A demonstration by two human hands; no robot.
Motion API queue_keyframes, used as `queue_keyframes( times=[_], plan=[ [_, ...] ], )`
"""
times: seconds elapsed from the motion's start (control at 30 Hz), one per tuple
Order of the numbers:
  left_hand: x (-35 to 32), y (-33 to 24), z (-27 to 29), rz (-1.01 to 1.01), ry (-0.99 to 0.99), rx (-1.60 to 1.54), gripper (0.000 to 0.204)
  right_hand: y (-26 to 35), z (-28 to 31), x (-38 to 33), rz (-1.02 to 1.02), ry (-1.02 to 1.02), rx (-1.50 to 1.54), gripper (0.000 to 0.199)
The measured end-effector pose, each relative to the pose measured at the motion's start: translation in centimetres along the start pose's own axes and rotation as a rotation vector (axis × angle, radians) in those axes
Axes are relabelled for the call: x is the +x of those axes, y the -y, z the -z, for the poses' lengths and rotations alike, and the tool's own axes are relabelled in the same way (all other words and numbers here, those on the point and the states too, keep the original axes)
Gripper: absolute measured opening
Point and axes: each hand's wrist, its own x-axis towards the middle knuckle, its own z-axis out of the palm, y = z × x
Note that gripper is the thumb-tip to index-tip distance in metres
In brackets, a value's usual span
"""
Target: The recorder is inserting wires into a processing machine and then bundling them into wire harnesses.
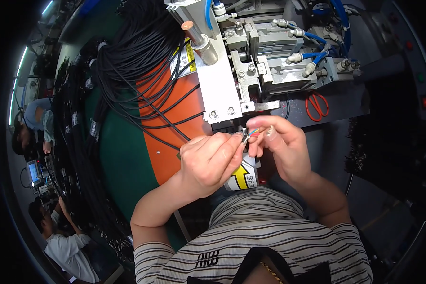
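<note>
My left hand pinches the stripped end of a black cable, whose thin coloured wires fan out at the tip. My right hand holds those coloured wires between thumb and fingertips, right next to the left hand. Both hands sit just below the metal jaw of a grey machine. The cable runs back to the upper left into a large bundle of black cables.
The machine carries blue air hoses and a grey cylinder. Red-handled scissors lie on its base at right. An orange panel and green surface lie left. Other people work at far left.
</note>
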Motion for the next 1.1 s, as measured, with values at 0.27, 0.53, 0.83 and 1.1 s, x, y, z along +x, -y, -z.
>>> queue_keyframes(
  times=[0.27,0.53,0.83,1.1],
  plan=[
    [0.0,0.2,-0.2,0.084,0.002,-0.104,0.019,0.8,1.3,1.1,-0.369,0.106,0.261,0.018],
    [-0.3,0.1,-0.3,0.026,0.046,-0.009,0.023,1.0,1.6,1.7,-0.168,0.139,-0.034,0.014],
    [-0.2,0.0,-0.2,0.006,0.133,0.228,0.032,1.8,0.8,2.1,0.414,0.142,-1.193,0.006],
    [-0.7,0.2,0.3,0.104,0.195,0.063,0.041,1.1,1.0,1.8,0.358,0.144,-1.167,0.004]
  ],
)
